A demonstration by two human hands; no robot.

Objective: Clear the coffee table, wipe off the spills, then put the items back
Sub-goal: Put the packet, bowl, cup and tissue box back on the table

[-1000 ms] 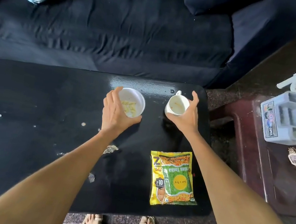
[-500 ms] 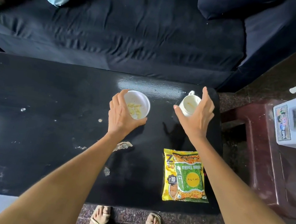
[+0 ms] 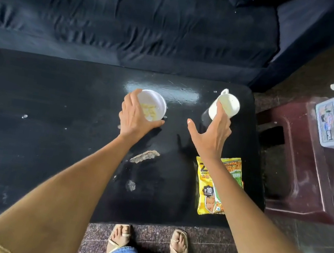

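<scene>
- The glossy black rectangular coffee table [image 3: 52, 131] still carried pale crumbs and two brownish spill patches [image 3: 144, 159] near its middle; no wiping had begun.
- The yellow-and-green plastic snack packet [image 3: 206, 188] lay flat near the table's right front edge, as it had a second before, with the right forearm crossing above it.
- The white ceramic mug [image 3: 227, 107], upright a second earlier, was now tipped and apparently lifted off the table. The right hand [image 3: 212, 137] reached up against its near side; whether the fingers gripped it could not be told.
- The small white bowl holding yellow scraps [image 3: 153, 107] had stayed in place; the left hand [image 3: 135, 117] held it, fingers curled over the rim.
- Judgement: clearing had only just started.
</scene>
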